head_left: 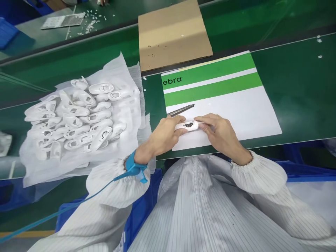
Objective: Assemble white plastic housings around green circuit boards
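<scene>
A small white plastic housing (193,126) with a dark patterned insert in its face is held level above the printed sheet (236,115). My left hand (166,134) pinches its left end between thumb and fingers. At the other end, my right hand (219,131) has its thumb and fingertips closed on the housing's tip; whether a smaller part is between them cannot be seen. Tweezers (181,111) lie on the sheet just behind my left hand. A blue wrist strap (135,166) with a cord is around my left wrist.
To the left, a pile of similar white housings (76,117) rests on white foam wrapping (126,140). A cardboard piece (174,35) lies behind the sheet. Tiny white pieces (91,22) are scattered at the far left, near a bag (63,21). Blue bins (309,171) stand below the table edge.
</scene>
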Demonstrator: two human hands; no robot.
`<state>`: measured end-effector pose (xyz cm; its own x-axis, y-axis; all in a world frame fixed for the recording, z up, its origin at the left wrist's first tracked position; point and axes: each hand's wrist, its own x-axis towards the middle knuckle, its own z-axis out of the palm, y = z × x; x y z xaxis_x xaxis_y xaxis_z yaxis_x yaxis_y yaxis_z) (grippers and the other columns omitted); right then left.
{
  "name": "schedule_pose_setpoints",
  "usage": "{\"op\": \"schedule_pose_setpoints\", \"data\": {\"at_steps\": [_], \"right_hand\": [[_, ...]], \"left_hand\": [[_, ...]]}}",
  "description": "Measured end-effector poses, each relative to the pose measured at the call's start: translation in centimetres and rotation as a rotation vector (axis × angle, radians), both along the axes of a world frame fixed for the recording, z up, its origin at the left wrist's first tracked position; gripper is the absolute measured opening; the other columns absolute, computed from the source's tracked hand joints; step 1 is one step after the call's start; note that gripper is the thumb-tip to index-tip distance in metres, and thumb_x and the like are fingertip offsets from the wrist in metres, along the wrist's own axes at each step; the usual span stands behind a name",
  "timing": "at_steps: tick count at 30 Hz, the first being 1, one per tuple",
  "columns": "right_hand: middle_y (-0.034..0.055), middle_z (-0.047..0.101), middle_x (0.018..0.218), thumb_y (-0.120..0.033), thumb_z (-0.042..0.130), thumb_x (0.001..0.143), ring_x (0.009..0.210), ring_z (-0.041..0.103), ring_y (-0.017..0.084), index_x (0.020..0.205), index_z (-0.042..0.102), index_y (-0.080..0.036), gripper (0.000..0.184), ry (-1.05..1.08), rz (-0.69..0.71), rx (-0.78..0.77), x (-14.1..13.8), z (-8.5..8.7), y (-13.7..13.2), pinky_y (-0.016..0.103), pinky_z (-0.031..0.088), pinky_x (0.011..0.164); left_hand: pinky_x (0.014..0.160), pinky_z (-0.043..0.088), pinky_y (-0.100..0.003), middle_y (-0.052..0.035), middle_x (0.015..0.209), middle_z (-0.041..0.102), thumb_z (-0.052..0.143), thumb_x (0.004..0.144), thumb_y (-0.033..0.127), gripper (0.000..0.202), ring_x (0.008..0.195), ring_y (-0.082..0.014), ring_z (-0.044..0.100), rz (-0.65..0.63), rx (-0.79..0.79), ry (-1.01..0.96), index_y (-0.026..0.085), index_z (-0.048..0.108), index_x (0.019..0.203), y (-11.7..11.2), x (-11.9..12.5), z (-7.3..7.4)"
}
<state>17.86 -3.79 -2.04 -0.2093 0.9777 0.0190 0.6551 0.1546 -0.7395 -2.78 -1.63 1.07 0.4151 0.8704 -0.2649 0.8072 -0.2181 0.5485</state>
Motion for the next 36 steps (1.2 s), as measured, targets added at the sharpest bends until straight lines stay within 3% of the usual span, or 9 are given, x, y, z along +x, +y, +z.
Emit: {"op": "schedule_pose_setpoints", "data": {"at_steps": [2,7,10,15,20,24,28,31,36], "right_hand": [[0.0024,0.072,0.105,-0.023,0.055,0.096,0.093,0.061,0.019,0.116,0.071,-0.023,0.025,-0.025,0.015,0.022,-0.2,0.0,-0.2,0.034,0.046,0.082],[0.0053,0.07,0.111,-0.037,0.062,0.091,0.098,0.057,0.023,0.115,0.068,-0.023,0.028,-0.403,0.139,0.285,-0.9,-0.1,-0.4,0.039,0.04,0.085],[0.0076,0.068,0.108,-0.031,0.058,0.094,0.097,0.055,0.023,0.112,0.067,-0.018,0.024,-0.563,0.253,0.373,-1.4,0.1,0.0,0.038,0.039,0.084],[0.008,0.065,0.093,-0.018,0.054,0.095,0.087,0.052,0.022,0.1,0.068,-0.012,0.016,-0.594,0.306,0.36,-1.4,0.2,0.8,0.035,0.041,0.079],[0.0038,0.065,0.088,-0.021,0.062,0.091,0.082,0.053,0.019,0.086,0.069,-0.018,0.01,-0.404,0.286,0.233,-1.6,-0.4,1.5,0.031,0.041,0.071],[0.0055,0.066,0.094,-0.031,0.061,0.092,0.087,0.053,0.02,0.098,0.069,-0.017,0.017,-0.352,0.288,0.249,-4.4,-1.0,1.1,0.033,0.04,0.077],[0.0072,0.065,0.097,-0.027,0.061,0.092,0.09,0.054,0.022,0.102,0.067,-0.016,0.016,-0.394,0.303,0.279,-5.9,0.0,0.3,0.035,0.036,0.08],[0.007,0.066,0.097,-0.026,0.063,0.091,0.091,0.054,0.023,0.101,0.068,-0.017,0.014,-0.506,0.253,0.278,-4.3,0.8,0.1,0.038,0.034,0.082],[0.0083,0.066,0.093,-0.025,0.058,0.094,0.086,0.053,0.024,0.109,0.067,-0.016,0.02,-0.55,0.241,0.322,-2.3,0.5,-0.3,0.039,0.036,0.08]], "left_hand": [[0.095,0.048,-0.038,-0.0065,0.116,0.068,0.063,0.091,0.024,0.033,0.107,-0.0244,0.061,-0.006,0.035,0.0,0.017,0.061,0.123,-0.2,0.1,-0.3],[0.086,0.046,-0.04,-0.0117,0.115,0.063,0.054,0.097,0.029,0.027,0.104,-0.0263,0.053,-0.022,0.433,0.078,0.014,0.06,0.118,-2.3,1.2,-3.3],[0.078,0.043,-0.038,-0.012,0.116,0.061,0.047,0.099,0.032,0.029,0.101,-0.0261,0.05,0.005,0.495,0.107,0.015,0.058,0.12,-3.3,1.6,-4.2],[0.069,0.037,-0.039,-0.0094,0.116,0.059,0.044,0.099,0.022,0.026,0.097,-0.0265,0.046,-0.081,0.49,0.228,0.016,0.056,0.121,-2.8,2.0,-3.3],[0.069,0.037,-0.041,-0.011,0.104,0.058,0.046,0.096,0.019,0.019,0.094,-0.0274,0.047,-0.248,0.484,0.304,0.013,0.059,0.109,-1.9,1.7,-3.1],[0.079,0.043,-0.042,-0.0128,0.115,0.059,0.046,0.099,0.026,0.027,0.1,-0.0273,0.051,-0.135,0.462,0.245,0.015,0.056,0.122,-2.9,-2.0,-3.2],[0.094,0.046,-0.043,-0.0115,0.118,0.061,0.049,0.099,0.033,0.032,0.109,-0.0255,0.054,-0.085,0.298,0.053,0.016,0.054,0.126,-3.3,-5.2,-1.1],[0.102,0.043,-0.042,-0.0113,0.124,0.06,0.048,0.099,0.037,0.036,0.116,-0.0248,0.051,-0.007,0.303,-0.052,0.015,0.054,0.127,-1.6,-3.7,-0.6],[0.1,0.04,-0.041,-0.0131,0.128,0.055,0.037,0.103,0.035,0.036,0.113,-0.0252,0.047,-0.079,0.436,-0.077,0.012,0.056,0.123,2.1,1.0,-3.8]]}}
